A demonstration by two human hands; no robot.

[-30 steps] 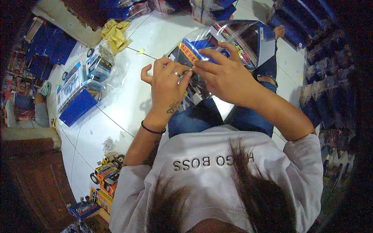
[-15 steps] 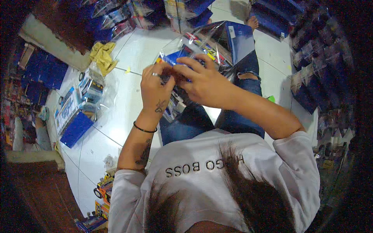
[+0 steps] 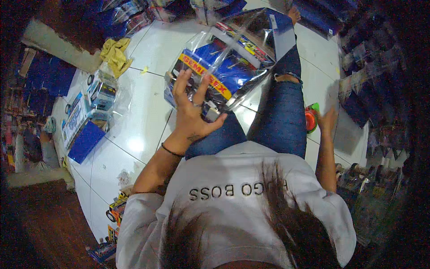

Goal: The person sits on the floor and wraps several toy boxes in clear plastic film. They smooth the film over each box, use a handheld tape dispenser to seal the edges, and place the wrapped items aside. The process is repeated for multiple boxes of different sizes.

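Left hand (image 3: 193, 112), centre of the frame: fingers spread wide and pressed against the near face of a boxed toy (image 3: 224, 67) — blue and yellow packaging inside a clear plastic bag. Thumb hooks under the lower edge, so the hand supports the package rather than clamping it. The package sits above the person's knees in blue jeans (image 3: 282, 112), upper centre of the frame, tilted toward the upper right.

Right hand (image 3: 328, 120), right of centre: lowered beside the right thigh, well apart from the package, next to a small red and green object (image 3: 311, 117) on the white tiled floor (image 3: 143, 116). Whether the fingers touch or hold that object cannot be told — the hand is blurred.

Surroundings: a second boxed toy vehicle (image 3: 87, 114) in clear wrap lies at the left of the frame, a crumpled yellow cloth (image 3: 115, 54) at upper left, and more toy trucks (image 3: 117, 210) at lower left.
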